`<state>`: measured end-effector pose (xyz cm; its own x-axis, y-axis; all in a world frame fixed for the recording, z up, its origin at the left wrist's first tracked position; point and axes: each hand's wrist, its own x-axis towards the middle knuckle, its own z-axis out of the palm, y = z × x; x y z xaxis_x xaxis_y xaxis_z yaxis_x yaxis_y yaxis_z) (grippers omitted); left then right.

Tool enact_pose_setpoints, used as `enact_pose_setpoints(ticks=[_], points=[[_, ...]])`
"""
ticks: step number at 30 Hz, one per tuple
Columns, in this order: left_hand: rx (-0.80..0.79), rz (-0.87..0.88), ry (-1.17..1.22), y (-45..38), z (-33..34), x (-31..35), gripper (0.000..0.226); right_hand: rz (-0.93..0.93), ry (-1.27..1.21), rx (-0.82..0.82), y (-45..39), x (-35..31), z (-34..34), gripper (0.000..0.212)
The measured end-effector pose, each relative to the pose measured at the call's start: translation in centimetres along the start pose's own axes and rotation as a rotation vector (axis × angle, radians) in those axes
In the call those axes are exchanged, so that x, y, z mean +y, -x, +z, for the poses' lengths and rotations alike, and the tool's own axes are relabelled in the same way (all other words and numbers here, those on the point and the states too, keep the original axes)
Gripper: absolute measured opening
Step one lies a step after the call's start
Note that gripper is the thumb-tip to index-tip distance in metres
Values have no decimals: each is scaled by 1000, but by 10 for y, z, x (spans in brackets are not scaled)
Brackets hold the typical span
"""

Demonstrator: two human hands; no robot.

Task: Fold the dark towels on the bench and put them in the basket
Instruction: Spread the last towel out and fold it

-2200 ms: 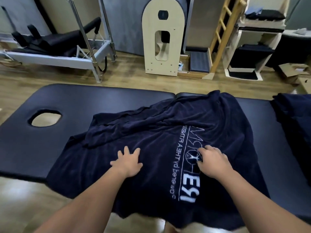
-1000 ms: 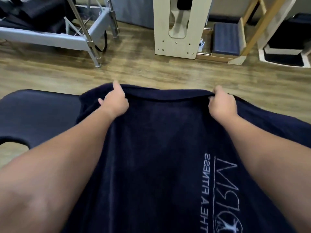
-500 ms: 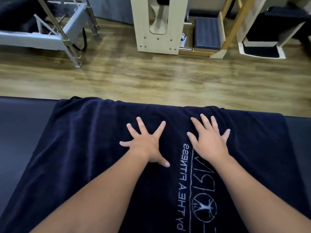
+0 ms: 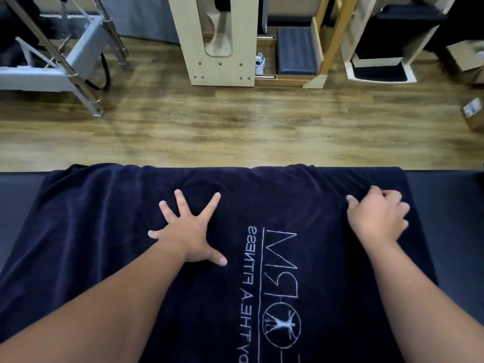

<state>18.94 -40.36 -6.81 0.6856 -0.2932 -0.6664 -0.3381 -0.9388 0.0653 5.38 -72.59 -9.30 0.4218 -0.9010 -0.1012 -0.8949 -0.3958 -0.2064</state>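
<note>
A dark navy towel (image 4: 104, 231) with a white printed logo lies spread across the black bench (image 4: 445, 195), its far edge along the bench's far side. My left hand (image 4: 190, 231) presses flat on the towel's middle with the fingers spread wide. My right hand (image 4: 377, 218) is near the towel's far right corner, slightly blurred. Its fingers and thumb are curled into the cloth, which bunches into small folds there. No basket is in view.
Past the bench is wooden floor (image 4: 235, 121). Beyond it stand a metal-framed exercise machine (image 4: 65, 61) at the left, a pale wooden arch unit (image 4: 222, 48) in the middle, a white shelf unit (image 4: 379, 64) and cardboard boxes (image 4: 471, 116) at the right.
My right hand slid from beside the left hand out to the towel's far right corner and curled onto the cloth. The left hand stayed pressed flat.
</note>
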Motion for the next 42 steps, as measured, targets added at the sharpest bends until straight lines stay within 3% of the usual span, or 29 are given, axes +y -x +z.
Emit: enact_pose_setpoints(ticks=[6, 12, 16, 18, 21, 23, 27, 34, 39, 42], points=[[11, -3, -14, -2, 2, -1, 148, 1, -43, -71, -36, -1, -4, 19], [9, -10, -52, -1, 2, -1, 148, -16, -39, -15, -65, -16, -6, 19], [-40, -61, -66, 5, -6, 6, 149, -141, -46, -21, -26, -10, -9, 45], [12, -58, -140, 12, -9, 20, 148, -202, -33, -38, 5, 8, -10, 55], [82, 292, -270, 33, 6, 64, 130, -168, -29, -26, 35, 47, -3, 52], [-17, 443, -302, 48, 26, 104, 135, -29, -42, 8, 43, 76, 1, 47], [-63, 331, -294, 39, 43, 167, 149, 160, -78, 81, 32, 107, -2, 41], [-13, 267, -299, 27, 45, 190, 152, -1, -160, 67, -20, 111, -12, 54], [11, 303, -354, 16, 41, 212, 157, 67, -150, 99, -52, 95, -16, 47], [8, 309, -353, 12, 42, 212, 158, -143, -28, 120, -56, 65, -16, 44]])
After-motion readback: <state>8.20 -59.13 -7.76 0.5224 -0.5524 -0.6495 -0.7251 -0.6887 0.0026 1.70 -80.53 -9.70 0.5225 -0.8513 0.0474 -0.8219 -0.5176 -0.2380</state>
